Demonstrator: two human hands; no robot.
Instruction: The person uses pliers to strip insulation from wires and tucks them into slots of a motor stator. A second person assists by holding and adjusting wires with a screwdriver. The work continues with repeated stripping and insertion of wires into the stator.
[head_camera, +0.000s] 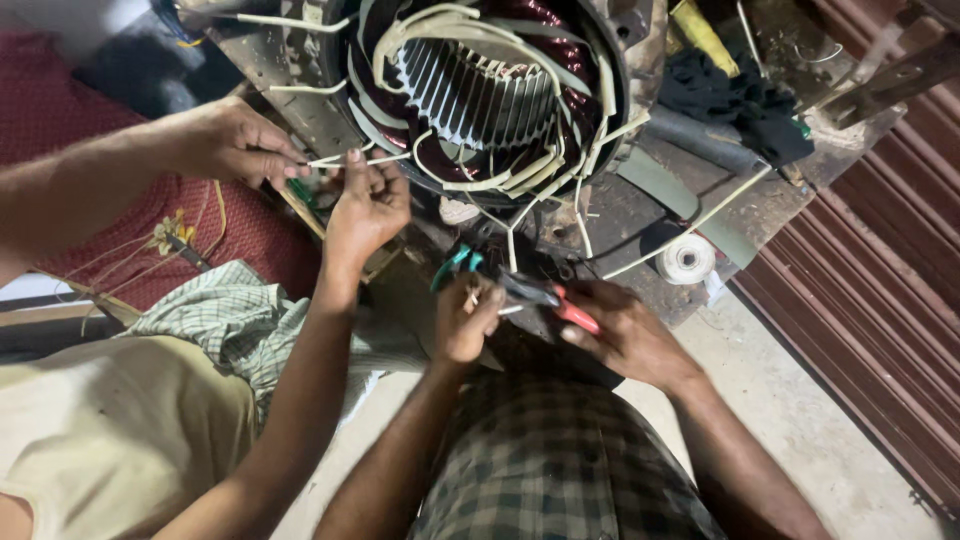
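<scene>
A: We had our left hand (467, 318) curled tight around the end of a thin wire lead (511, 250), fingers pinched right at its tip, near the middle of the scene.

B: And our right hand (625, 335) was closed around the red-handled pliers (545, 296), their dark head pointing left toward the lead our left hand held. We could not tell whether the tool's tip actually met the wire.

A: The lead ran up and away from us to the motor stator (485, 95), which lay on its side on the grimy workbench (660, 210) at the far centre.

B: That round housing was the only real container we saw. Inside it we saw the ribbed metal core, dark reddish copper windings around it, and cream sleeved leads (500, 180) looping out over the rim.

A: To the left, a co-worker's two hands (300, 170) were pinching some of those pale leads just beside the housing's edge, well apart from ours.

B: On the bench to the right sat a roll of white tape (686, 258), and farther off a heap of black cloth (735, 100). A teal-handled tool (457, 265) lay just above our left hand.
</scene>
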